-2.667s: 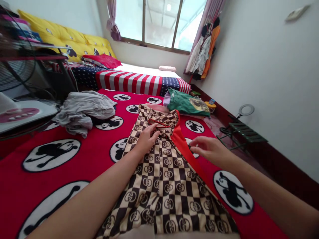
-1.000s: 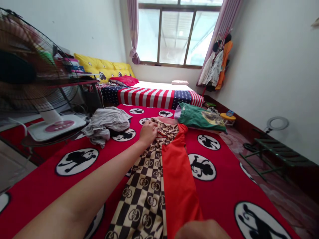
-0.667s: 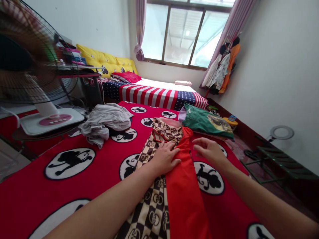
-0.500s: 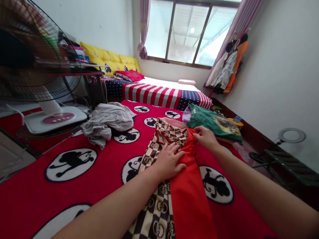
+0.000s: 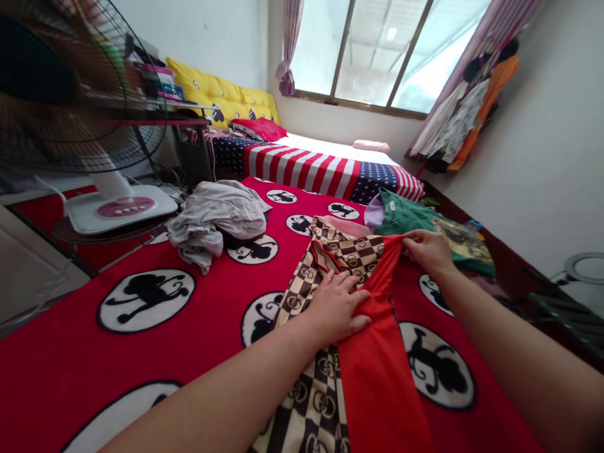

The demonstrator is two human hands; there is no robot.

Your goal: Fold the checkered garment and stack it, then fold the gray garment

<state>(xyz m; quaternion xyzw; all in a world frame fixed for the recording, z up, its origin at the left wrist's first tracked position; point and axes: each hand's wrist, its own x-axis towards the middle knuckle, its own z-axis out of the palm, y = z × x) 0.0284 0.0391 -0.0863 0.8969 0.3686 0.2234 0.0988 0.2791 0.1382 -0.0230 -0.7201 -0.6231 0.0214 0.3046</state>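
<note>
A long garment (image 5: 302, 296), brown-and-cream checked with a broad plain red panel, lies lengthwise on the red bedspread (image 5: 207, 358). My left hand (image 5: 337, 308) rests flat on its upper part, fingers spread across the checked cloth and the thumb over the red. With fingertips pinched, my right hand (image 5: 427, 248) grips the red upper corner and holds it stretched out to the right. Just beyond the garment are a pink cloth (image 5: 349, 225) and a green shirt (image 5: 415, 217) with a printed picture. The garment's lower end runs out of view.
A crumpled grey cloth pile (image 5: 217, 217) sits on the bedspread to the left. Beside the bed at left, a fan (image 5: 125, 204) stands on a small round stand. Another bed with a striped, starred cover (image 5: 302, 168) is beneath the window. Clothes (image 5: 467, 119) hang at the right wall.
My right hand has pulled the red corner outward to the right, so the top edge is stretched wider. My left hand stays flat on the cloth. The view has shifted slightly.
</note>
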